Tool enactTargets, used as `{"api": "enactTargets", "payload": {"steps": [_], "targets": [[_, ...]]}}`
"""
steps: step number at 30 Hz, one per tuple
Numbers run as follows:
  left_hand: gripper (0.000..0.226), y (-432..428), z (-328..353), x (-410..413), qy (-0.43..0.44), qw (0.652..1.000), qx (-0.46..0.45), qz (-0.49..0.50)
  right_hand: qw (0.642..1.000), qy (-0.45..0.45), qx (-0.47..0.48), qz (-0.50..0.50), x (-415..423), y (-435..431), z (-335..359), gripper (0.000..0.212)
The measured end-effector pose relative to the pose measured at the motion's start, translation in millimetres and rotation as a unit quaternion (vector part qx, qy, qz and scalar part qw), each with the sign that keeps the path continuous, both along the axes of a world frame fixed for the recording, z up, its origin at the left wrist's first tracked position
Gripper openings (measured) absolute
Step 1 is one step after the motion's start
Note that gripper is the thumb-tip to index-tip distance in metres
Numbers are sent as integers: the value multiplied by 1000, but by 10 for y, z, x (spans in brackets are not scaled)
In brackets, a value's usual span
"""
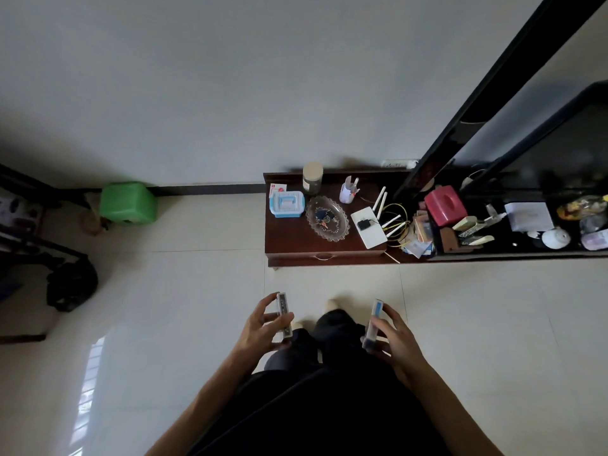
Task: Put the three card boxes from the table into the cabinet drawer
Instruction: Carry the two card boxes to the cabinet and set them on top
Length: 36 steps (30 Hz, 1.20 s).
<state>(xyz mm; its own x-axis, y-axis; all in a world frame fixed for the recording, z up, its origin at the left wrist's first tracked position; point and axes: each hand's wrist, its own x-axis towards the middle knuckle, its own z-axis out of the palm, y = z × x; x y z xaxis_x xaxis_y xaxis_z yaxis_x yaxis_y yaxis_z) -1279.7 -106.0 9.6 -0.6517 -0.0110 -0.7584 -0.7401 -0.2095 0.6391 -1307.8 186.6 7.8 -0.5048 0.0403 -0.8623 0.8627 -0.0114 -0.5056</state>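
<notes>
My left hand [263,327] grips a card box [285,315] seen edge-on, grey and white. My right hand [393,340] grips another card box [373,324] with a light blue top end, also edge-on. Both hands hang low over the pale tiled floor, in front of my dark trousers. Ahead stands the low dark wooden cabinet [286,238]. Its drawer [325,257] with a curved metal handle is shut. A third card box is not clearly in view; a small red and white box [277,188] lies at the cabinet's back left.
On the cabinet top: a blue and white case [287,204], glass dish [327,218], jar [312,177], white router [368,227], red tissue box [444,205]. A TV [559,143] stands at right. A green stool [128,203] is by the wall, a black bag [72,286] at left.
</notes>
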Motion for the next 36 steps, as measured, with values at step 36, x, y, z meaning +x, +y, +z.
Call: {"api": "enactTargets", "payload": {"steps": [36], "targets": [[62,-444,-3510,-2732,-99,914,-384,-87,856,113,245,441,-3159,-1403,-3694,67]]}}
